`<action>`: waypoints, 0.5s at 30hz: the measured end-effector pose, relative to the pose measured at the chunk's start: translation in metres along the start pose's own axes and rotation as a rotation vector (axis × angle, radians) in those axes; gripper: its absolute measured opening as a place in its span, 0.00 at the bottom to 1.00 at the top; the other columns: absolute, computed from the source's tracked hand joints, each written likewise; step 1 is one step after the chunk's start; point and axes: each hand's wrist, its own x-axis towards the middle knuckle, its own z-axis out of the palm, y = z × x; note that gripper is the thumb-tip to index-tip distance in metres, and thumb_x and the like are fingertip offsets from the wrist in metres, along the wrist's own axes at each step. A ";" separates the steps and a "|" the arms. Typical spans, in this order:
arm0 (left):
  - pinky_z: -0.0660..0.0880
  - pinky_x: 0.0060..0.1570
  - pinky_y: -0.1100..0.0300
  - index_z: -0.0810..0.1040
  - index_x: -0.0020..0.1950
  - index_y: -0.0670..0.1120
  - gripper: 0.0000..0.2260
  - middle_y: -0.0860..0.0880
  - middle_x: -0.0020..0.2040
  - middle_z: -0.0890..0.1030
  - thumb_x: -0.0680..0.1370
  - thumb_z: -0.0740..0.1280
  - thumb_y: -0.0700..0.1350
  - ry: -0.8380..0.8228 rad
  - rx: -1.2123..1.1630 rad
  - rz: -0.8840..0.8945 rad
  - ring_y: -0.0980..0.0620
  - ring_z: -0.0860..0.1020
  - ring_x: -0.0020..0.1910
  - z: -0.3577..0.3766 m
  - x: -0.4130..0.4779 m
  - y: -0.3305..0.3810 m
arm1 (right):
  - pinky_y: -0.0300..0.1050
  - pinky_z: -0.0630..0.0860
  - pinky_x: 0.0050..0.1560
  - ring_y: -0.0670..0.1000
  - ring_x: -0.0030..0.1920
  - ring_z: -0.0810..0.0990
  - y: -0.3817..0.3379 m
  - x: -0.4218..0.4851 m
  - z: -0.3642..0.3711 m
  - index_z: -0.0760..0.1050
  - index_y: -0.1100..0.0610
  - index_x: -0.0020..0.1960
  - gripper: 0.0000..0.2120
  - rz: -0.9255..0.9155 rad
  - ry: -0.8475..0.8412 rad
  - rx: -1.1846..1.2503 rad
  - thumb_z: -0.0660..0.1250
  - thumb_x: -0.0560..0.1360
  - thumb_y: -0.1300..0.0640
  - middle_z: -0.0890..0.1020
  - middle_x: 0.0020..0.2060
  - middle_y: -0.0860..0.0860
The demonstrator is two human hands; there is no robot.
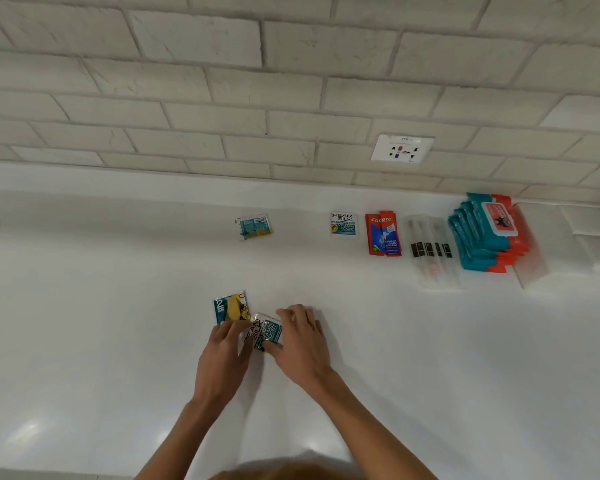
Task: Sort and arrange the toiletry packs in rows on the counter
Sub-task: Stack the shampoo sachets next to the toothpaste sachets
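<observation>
Near the middle of the surface (118,306), the left hand (222,355) and right hand (302,341) pinch a Cream Silk sachet (265,336) between curled fingers (288,315), just beside a teal-and-yellow sachet (230,308). Along the back edge lie another sachet (253,226), Colgate packs (383,237), toothbrush packs (432,251) and stacked wipes (489,233).

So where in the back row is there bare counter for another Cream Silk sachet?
Bare counter lies between the teal and yellow sachet at the back and the white Cream Silk sachet, also left of that teal one. From the red Colgate sachets through the clear toothbrush packs to the teal and red wipes stack it is crowded.
</observation>
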 end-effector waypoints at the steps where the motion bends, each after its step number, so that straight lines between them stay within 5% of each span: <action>1: 0.81 0.41 0.53 0.80 0.63 0.51 0.15 0.52 0.59 0.81 0.77 0.75 0.43 0.003 0.010 0.004 0.47 0.79 0.55 0.002 -0.004 -0.003 | 0.53 0.76 0.63 0.56 0.65 0.73 -0.001 0.000 0.000 0.71 0.51 0.71 0.30 0.026 -0.017 0.011 0.74 0.75 0.39 0.74 0.64 0.51; 8: 0.81 0.50 0.54 0.83 0.61 0.49 0.14 0.53 0.59 0.82 0.76 0.77 0.43 0.030 0.116 0.134 0.48 0.78 0.58 0.011 -0.008 -0.005 | 0.50 0.77 0.61 0.53 0.62 0.74 0.006 -0.004 -0.004 0.71 0.50 0.64 0.22 0.180 -0.116 0.191 0.77 0.76 0.46 0.73 0.60 0.49; 11: 0.80 0.51 0.54 0.83 0.62 0.49 0.14 0.53 0.60 0.82 0.76 0.76 0.44 0.001 0.145 0.147 0.48 0.78 0.59 0.012 -0.004 -0.006 | 0.50 0.78 0.60 0.53 0.61 0.79 0.017 -0.004 -0.007 0.76 0.50 0.70 0.23 0.248 -0.126 0.303 0.76 0.78 0.49 0.80 0.60 0.49; 15: 0.79 0.51 0.54 0.83 0.62 0.50 0.13 0.52 0.60 0.82 0.78 0.75 0.46 -0.013 0.149 0.128 0.48 0.78 0.59 0.010 0.001 0.000 | 0.33 0.77 0.45 0.47 0.45 0.84 0.033 -0.008 -0.018 0.85 0.54 0.57 0.11 0.362 -0.074 0.531 0.77 0.77 0.53 0.88 0.48 0.48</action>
